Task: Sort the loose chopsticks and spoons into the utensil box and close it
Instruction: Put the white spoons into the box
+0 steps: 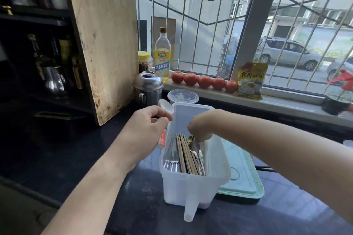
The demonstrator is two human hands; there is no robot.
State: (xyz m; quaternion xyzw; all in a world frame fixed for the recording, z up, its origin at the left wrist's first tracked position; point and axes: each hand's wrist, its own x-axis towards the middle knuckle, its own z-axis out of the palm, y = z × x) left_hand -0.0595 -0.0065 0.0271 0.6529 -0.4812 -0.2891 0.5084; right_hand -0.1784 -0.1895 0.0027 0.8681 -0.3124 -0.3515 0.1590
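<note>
The translucent white utensil box (196,189) stands open on the dark counter. Inside lie forks (172,160) at the left, a bundle of chopsticks (184,154) in the middle and metal spoons (197,153) at the right. My left hand (147,131) hovers beside the box's left wall and grips white ceramic spoons (165,106), whose bowls stick up above my fingers and whose handles hang below my palm. My right hand (200,125) reaches down into the box and pinches the top of a metal spoon. The pale green lid (242,175) lies flat to the right of the box.
A wooden cutting board (105,47) leans at the left. A steel pot (148,87) and a lidded plastic tub (183,96) stand behind the box. On the windowsill are a bottle (162,57), a jar (145,62), several tomatoes (204,81) and a yellow packet (251,80).
</note>
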